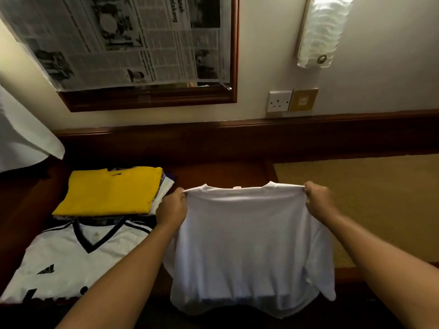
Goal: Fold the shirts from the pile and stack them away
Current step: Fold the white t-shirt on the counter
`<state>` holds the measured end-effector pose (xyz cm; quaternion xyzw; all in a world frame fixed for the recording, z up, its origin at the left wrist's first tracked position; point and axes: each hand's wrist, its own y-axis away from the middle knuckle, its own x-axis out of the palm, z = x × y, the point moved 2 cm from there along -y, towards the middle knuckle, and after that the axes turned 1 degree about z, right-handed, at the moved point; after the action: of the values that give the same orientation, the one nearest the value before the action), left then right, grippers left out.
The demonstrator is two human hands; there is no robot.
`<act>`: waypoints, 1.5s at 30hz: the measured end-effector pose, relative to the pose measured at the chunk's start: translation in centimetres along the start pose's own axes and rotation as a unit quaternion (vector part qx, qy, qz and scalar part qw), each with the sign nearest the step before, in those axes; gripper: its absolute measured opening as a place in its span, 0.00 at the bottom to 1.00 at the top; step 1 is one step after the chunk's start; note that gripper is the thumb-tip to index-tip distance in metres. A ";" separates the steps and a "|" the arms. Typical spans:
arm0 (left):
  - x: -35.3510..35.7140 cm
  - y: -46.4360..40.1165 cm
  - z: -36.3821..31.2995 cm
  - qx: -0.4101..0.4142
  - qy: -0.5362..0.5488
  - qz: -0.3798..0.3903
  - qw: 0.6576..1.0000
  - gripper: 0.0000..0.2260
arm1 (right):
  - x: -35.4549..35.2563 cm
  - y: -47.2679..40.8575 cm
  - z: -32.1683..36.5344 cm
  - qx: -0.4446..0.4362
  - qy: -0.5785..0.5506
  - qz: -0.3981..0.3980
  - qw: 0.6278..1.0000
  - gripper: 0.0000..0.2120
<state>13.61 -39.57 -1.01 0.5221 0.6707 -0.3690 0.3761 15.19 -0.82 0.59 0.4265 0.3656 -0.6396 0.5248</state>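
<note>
Pinching the white shirt point(249, 233) at each shoulder, left hand point(172, 211) and right hand point(319, 201), lifted at lower centre frame to hang flat for folding, folded stack point(109, 193) waiting left on the counter point(218, 172).

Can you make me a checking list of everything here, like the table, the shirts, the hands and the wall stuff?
Surface: dark wooden table, carpet beyond it on the right.
Job's things: white shirt held up by its shoulders; folded yellow shirt tops a stack; white jersey lies flat in front of the stack.
Clutter: white cloth at far left.
Hands: left hand and right hand each pinch a shoulder.
Cables: nothing seen.
Surroundings: framed mirror covered with newspaper, socket, wall lamp.
</note>
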 end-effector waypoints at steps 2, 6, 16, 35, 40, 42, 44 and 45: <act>0.6 -2.1 -0.1 0.009 -0.075 0.030 0.997 0.14 | 0.9 -2.8 0.2 0.019 -0.021 -0.003 1.000 0.07; 1.8 -7.8 0.7 0.007 -0.101 0.117 0.988 0.15 | 3.3 -8.7 0.3 0.095 -0.150 -0.014 0.984 0.08; 7.5 -19.7 3.8 -0.045 -0.050 0.189 0.980 0.06 | 9.9 -21.9 0.2 -0.050 -0.109 0.181 0.976 0.05; 17.7 -7.8 2.7 -0.014 -0.087 0.103 0.991 0.18 | 20.0 -10.5 2.0 -0.088 -0.013 0.068 0.994 0.14; 18.8 -0.5 4.0 -0.027 -0.094 0.236 0.967 0.24 | 21.7 -5.9 1.3 -0.035 0.038 0.146 0.988 0.12; 17.8 -0.5 4.5 -0.026 -0.057 0.257 0.964 0.25 | 20.4 -5.0 1.3 0.003 0.040 0.143 0.989 0.14; 16.3 0.1 4.8 -0.023 -0.024 0.248 0.968 0.23 | 19.1 -2.8 1.6 0.016 0.021 0.152 0.988 0.15; 15.3 0.8 4.9 -0.027 -0.008 0.232 0.972 0.22 | 18.4 -1.2 1.6 0.028 0.003 0.154 0.988 0.14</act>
<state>12.35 -37.31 -16.93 0.6502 0.5378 -0.2577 0.4707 12.22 -8.66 -15.88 0.4942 0.2796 -0.5595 0.6038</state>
